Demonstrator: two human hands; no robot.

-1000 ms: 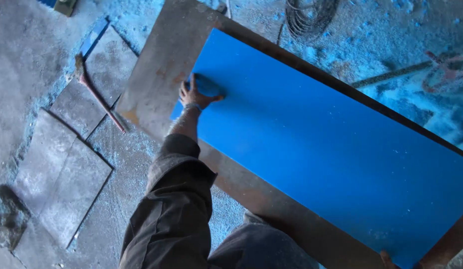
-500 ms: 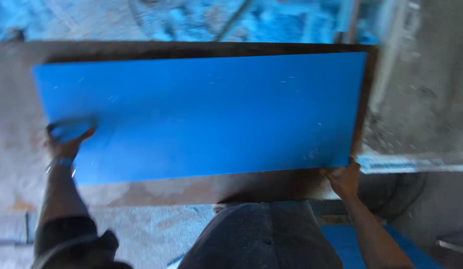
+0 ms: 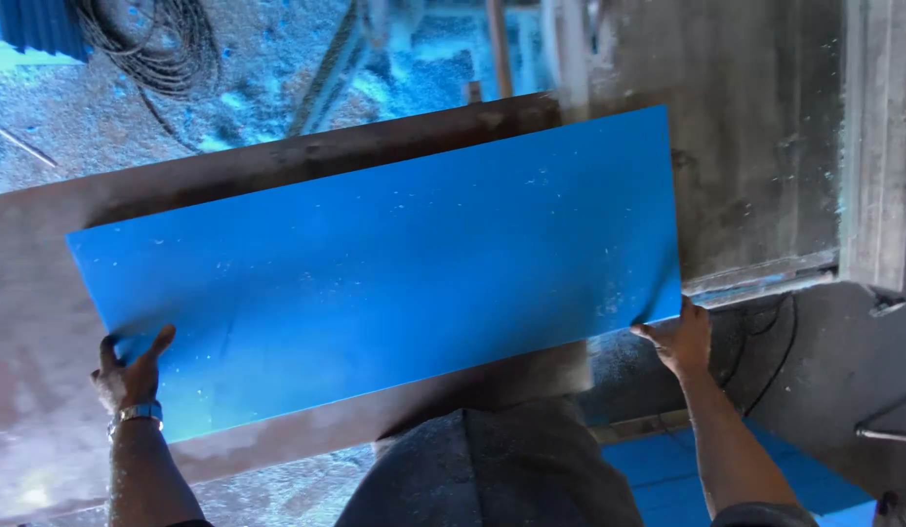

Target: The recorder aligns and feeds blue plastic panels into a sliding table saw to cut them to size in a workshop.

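Looking down from the head cam, I've got the left hand (image 3: 131, 376) clamped on the lower left corner of a big blue sheet (image 3: 394, 278). Thumb sits on top of the sheet, pointing up and to the right, and the other fingers curl around the edge, so it's a proper pinch grip on that corner. There's a metal wristband (image 3: 136, 415) just below the hand.

Over on the other side, the right hand (image 3: 679, 340) is at the lower right corner of the same sheet. Fingers are tucked under the edge with the thumb up against it, so it's also gripping, though I can't tell how tight since most of the fingers are hidden.

The sheet is long, flat and dusty, with white specks all over. It lies slanted across a rusty brown board (image 3: 43, 293), right end higher than the left, and the board shows along the top and bottom edges. The right end of the sheet reaches past the board toward a grey concrete slab (image 3: 755, 146).

Beyond that, the ground is covered in blue-white dust (image 3: 258, 88), with a coil of dark wire (image 3: 160, 44) up top left. My lap in grey trousers (image 3: 492, 468) fills the bottom middle, and another blue sheet (image 3: 667, 468) lies on the floor near my right forearm.
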